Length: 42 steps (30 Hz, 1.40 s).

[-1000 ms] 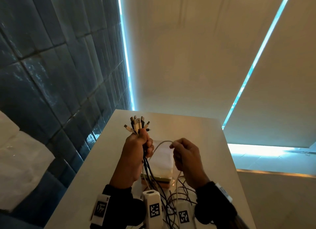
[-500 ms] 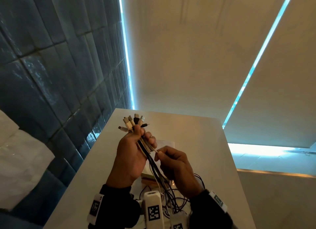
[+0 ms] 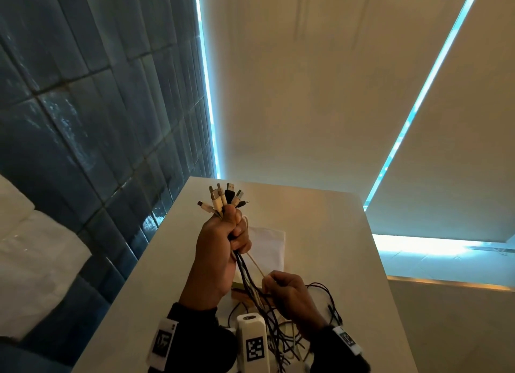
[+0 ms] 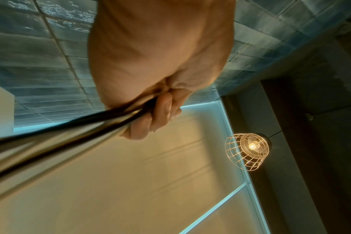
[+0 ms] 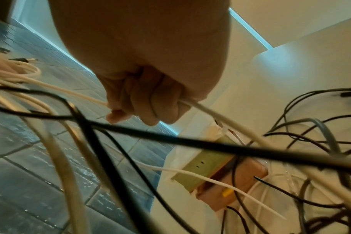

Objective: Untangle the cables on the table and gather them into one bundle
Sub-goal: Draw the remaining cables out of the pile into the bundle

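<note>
Your left hand is raised above the table, its fingers curled tight round a bundle of cables. From the head view, the connector ends fan out above your fist, some white, one black, while the cords hang down to a loose tangle on the near part of the table. Your right hand sits lower and just right of the bundle, fingers closed round a single white cable that runs taut up to your left fist.

The left wrist view shows only the fist from below, cords leaving it as a blurred streak, plus a lit wire-cage lamp overhead, which the head view does not show. The right wrist view shows the white cable passing through your closed fingers and out the other side. It also shows black, white and grey cords crossing in front, and a green and brown box lying on the table under white cloth. A dark tiled wall stands to the left.
</note>
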Tool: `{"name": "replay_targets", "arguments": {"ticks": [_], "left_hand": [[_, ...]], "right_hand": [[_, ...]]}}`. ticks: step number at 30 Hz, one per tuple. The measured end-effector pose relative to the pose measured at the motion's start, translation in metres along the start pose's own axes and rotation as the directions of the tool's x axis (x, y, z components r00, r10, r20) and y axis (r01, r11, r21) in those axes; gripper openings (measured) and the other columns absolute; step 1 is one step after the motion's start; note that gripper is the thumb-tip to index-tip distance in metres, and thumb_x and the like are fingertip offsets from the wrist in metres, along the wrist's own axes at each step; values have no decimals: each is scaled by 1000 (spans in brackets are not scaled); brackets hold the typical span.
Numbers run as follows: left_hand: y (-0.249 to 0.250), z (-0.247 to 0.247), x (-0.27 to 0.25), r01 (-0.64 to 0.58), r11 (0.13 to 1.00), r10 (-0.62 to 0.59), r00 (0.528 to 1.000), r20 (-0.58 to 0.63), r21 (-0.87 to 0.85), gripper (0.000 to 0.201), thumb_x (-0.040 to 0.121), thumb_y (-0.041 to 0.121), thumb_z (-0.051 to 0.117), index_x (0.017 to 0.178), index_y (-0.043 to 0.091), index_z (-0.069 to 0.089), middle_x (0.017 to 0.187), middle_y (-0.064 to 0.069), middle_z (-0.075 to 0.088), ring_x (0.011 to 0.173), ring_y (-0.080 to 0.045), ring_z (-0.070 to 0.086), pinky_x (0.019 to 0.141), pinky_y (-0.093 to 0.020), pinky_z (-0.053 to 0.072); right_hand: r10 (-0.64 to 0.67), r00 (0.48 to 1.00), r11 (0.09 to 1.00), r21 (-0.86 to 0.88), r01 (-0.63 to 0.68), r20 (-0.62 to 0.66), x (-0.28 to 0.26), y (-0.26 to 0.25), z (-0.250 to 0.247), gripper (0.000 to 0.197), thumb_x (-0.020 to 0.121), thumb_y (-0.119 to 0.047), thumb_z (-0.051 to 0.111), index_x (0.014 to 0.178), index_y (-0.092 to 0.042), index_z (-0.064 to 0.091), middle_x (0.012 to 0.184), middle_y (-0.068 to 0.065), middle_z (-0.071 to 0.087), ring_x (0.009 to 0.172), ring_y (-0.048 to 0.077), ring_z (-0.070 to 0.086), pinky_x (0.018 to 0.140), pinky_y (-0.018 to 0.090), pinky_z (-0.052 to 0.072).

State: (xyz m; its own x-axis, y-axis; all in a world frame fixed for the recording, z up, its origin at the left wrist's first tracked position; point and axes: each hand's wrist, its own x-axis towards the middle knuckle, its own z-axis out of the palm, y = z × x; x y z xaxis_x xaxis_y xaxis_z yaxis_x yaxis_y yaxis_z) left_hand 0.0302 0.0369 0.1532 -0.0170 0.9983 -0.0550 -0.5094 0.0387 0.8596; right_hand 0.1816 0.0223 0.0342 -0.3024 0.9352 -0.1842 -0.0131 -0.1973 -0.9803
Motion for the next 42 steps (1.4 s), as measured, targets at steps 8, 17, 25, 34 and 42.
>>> {"name": "replay_targets", "arguments": {"ticks": [8, 17, 25, 34, 42], "left_hand": [[3, -2, -4, -23, 1000, 23, 1000, -2, 12, 32, 100, 25, 35, 72, 12, 41, 55, 3, 33, 44, -8, 22, 45, -24, 21], [7, 1, -6, 0, 1000, 1, 999, 45, -16, 33, 100, 26, 35, 72, 10, 42, 53, 3, 35, 40, -6, 26, 40, -20, 27], [3, 1, 0, 78, 990, -70, 995, -78, 114, 34, 102, 23, 34, 71, 12, 40, 55, 2, 33, 40, -7, 25, 41, -21, 25], [2, 7, -4, 88, 984, -65, 987, -149, 155, 25, 103, 22, 35, 106, 7, 55, 72, -7, 71, 66, -17, 66, 63, -31, 53], [6, 9, -5, 7, 985, -12, 999, -32, -174, 23, 89, 28, 46, 73, 11, 45, 63, -2, 50, 56, -14, 50, 60, -29, 46]], "right_hand": [[60, 995, 979, -188, -75, -85, 12, 39, -9, 34, 97, -6, 51, 63, -10, 55, 39, -12, 43, 35, 0, 39, 42, 10, 30], [117, 983, 952, -265, -152, -142, 5, 51, -17, 39, 95, -6, 52, 57, -15, 55, 36, -11, 44, 33, 0, 40, 40, 10, 29], [-12, 971, 985, 164, 53, -238, 7, -43, -10, 22, 98, -9, 46, 80, -3, 58, 54, 2, 27, 46, 12, 17, 45, 26, 11], [-332, 941, 928, 159, 338, -59, -10, -90, 22, 19, 94, -15, 55, 78, -5, 60, 52, 3, 28, 43, 13, 19, 43, 26, 15], [-135, 990, 978, 163, 129, 29, -9, -56, 13, 19, 84, -21, 58, 71, -8, 55, 54, 6, 25, 45, 15, 19, 46, 29, 11]]}}
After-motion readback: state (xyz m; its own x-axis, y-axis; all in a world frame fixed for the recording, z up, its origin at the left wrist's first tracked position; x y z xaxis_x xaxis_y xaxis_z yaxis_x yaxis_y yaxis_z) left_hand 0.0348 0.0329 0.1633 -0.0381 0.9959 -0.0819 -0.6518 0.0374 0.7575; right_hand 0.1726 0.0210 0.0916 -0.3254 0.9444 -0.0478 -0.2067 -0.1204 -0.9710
